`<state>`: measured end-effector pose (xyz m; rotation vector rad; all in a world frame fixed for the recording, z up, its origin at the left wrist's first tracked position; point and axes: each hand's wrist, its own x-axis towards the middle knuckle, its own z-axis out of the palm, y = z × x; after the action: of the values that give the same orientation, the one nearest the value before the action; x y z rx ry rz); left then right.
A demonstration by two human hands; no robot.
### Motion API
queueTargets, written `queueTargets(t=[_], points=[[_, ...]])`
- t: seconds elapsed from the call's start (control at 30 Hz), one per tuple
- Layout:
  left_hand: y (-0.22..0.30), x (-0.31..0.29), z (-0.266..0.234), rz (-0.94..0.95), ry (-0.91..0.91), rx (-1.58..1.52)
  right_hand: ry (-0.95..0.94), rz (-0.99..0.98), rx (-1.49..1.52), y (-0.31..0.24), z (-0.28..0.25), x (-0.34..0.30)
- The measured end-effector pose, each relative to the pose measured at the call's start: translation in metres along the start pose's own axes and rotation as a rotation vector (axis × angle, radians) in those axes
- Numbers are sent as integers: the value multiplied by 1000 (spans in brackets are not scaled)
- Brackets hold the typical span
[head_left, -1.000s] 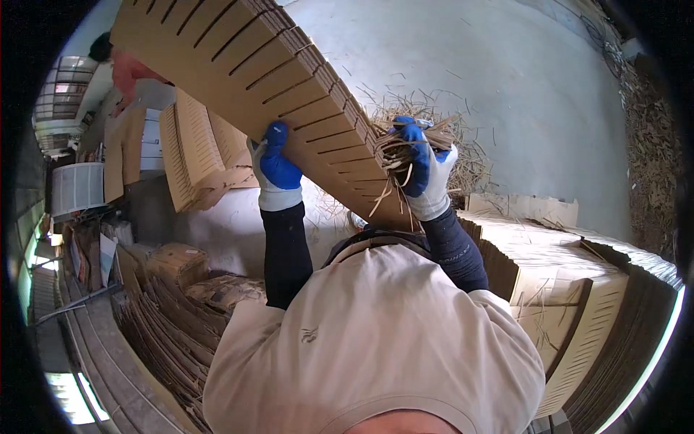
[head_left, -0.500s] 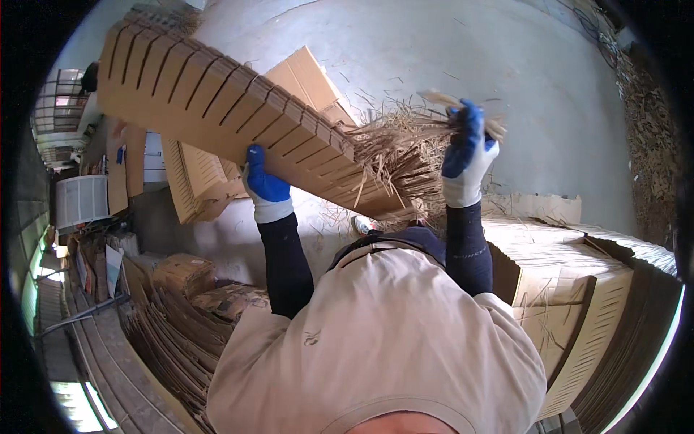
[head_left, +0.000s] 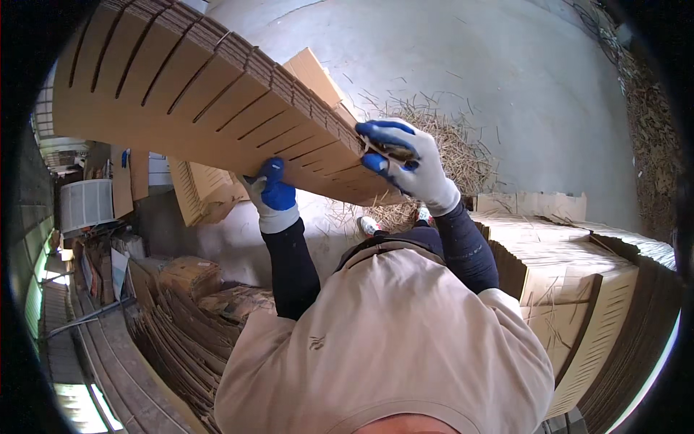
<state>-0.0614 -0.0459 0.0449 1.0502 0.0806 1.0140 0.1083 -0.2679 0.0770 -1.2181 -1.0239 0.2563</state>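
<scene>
A thick stack of slotted cardboard sheets [head_left: 181, 94] slants from the upper left toward the middle, raised off the floor. My left hand [head_left: 275, 192], in a white glove with blue coating, grips its lower edge, thumb on the near face and the other fingers hidden behind. At the stack's right end is my right hand [head_left: 416, 163], gloved alike, its fingers curled in a pinch around thin cardboard strips [head_left: 371, 147] at the edge. Beyond that hand, a heap of loose cardboard strips [head_left: 463, 148] lies on the floor.
Bundles of slotted cardboard [head_left: 578, 289] stand close on my right. More slotted sheets [head_left: 206, 184] lie left, behind the held stack. Folded cardboard [head_left: 181, 340] fills the lower left, near a white slatted bin [head_left: 87, 205]. Scraps line the far right wall.
My right hand has come left and nearer from over the scrap heap to the stack's end. The frayed strips hanging there have come away. The stack has shifted closer.
</scene>
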Motion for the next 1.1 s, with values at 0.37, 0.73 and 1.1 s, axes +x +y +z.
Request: queueTargets(t=[0.37, 0.73, 1.1], points=[[-4, -6, -9, -34, -13, 29, 308, -302, -304, 22, 18, -7], [-5, -6, 19, -33, 90, -19, 482, 224, 135, 23, 23, -22], [-8, 4, -12, -126, -178, -190, 864, 416, 1093, 31, -12, 2]])
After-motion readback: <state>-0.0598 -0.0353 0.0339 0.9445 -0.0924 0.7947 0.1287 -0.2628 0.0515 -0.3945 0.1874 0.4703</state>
